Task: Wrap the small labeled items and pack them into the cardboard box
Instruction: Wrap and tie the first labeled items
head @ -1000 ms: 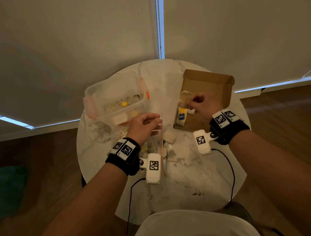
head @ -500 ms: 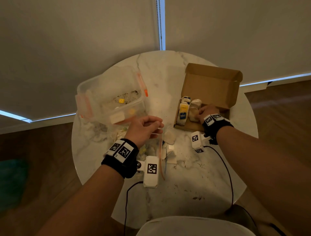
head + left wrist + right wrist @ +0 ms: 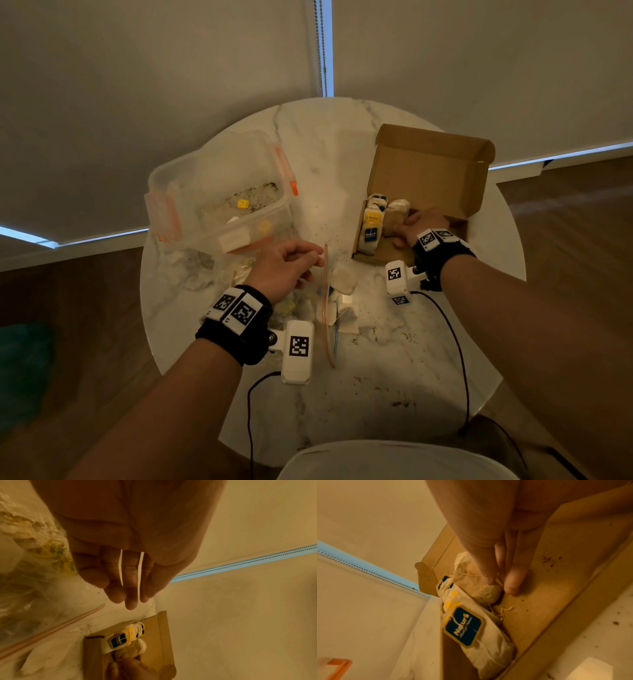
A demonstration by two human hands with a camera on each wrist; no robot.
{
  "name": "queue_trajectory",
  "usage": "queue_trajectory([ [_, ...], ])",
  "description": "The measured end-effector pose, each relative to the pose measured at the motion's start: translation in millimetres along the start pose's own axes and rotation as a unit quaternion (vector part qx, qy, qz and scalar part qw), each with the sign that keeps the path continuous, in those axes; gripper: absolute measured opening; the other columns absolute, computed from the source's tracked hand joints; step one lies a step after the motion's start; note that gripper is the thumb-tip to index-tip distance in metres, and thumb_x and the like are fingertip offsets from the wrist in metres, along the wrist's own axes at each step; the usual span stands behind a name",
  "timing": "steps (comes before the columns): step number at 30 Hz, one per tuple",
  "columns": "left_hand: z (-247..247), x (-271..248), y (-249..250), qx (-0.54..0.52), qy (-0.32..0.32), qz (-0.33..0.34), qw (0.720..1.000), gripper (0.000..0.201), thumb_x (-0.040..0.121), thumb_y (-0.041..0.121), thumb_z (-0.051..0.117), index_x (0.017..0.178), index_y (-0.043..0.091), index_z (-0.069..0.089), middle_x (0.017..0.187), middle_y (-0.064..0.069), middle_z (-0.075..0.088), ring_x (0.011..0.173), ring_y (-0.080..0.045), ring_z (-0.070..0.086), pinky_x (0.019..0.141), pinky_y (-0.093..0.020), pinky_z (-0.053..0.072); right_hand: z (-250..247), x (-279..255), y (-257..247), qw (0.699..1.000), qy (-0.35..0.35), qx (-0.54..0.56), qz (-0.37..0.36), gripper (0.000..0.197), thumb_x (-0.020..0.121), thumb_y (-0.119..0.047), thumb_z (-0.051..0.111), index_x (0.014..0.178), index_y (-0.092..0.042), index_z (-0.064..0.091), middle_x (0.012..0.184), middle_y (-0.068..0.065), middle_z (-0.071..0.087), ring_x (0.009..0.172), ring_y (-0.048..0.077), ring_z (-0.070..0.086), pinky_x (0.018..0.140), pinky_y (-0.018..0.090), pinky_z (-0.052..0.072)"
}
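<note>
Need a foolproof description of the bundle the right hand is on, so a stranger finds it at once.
Start at the open cardboard box on the table's right side. Along its left wall runs a row of wrapped bags with blue-and-yellow tags. The target is the plain wrapped bundle beside that row under the right hand, showing no tag.

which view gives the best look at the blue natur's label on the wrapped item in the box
The right wrist view: the blue label is large, close and its lettering is readable, on a wrapped item along the cardboard box wall. The left wrist view shows it smaller and tilted. The head view shows only a small blue patch.
</note>
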State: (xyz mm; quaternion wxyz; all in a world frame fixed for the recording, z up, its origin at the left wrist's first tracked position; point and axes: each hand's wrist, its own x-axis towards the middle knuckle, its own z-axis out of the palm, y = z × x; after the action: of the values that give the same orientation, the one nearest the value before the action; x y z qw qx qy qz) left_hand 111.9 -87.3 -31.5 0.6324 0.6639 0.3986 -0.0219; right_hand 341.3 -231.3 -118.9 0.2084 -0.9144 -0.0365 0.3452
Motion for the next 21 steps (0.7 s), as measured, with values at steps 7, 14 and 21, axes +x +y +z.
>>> queue_trajectory([
  [7,-0.6,-12.3,-5.7,0.279,-0.243,-0.011,0.929,0.025,0.099,0.028,0.057,0.123,0.032,0.063,0.062,0.013,0.059,0.046,0.003,0.050,0.053,-0.013,0.040,-9.4,-24.5,-0.4,0.992,0.066,-0.083,-0.071,0.022,0.090,-0.023,0.059,0.102,-0.007,0.069,0.110,0.011,0.067,0.101,0.029,0.061,0.083,0.029,0.046],
  [14,-1.1,-16.6,-25.0,0.493,-0.180,-0.040,0.850,0.034,0.097,0.032,0.055,0.125,0.013,0.063,0.121,-0.006,0.063,0.111,-0.024,0.059,0.089,-0.028,0.045,36.5,-112.7,-5.0,0.896,-0.104,-0.184,-0.390,0.019,0.091,-0.024,0.061,0.109,-0.019,0.065,0.093,-0.003,0.061,0.086,0.014,0.059,0.082,0.031,0.051],
  [21,-14.4,-26.3,-34.8,0.482,-0.091,-0.065,0.869,0.025,0.091,0.021,0.053,0.098,0.008,0.074,0.094,-0.010,0.071,0.087,-0.024,0.065,0.074,-0.032,0.053,109.1,-138.7,-2.3,0.735,-0.193,-0.411,-0.503,0.066,0.090,-0.029,0.064,0.146,-0.018,0.031,0.141,0.011,0.037,0.120,0.033,0.045,0.093,0.043,0.046],
])
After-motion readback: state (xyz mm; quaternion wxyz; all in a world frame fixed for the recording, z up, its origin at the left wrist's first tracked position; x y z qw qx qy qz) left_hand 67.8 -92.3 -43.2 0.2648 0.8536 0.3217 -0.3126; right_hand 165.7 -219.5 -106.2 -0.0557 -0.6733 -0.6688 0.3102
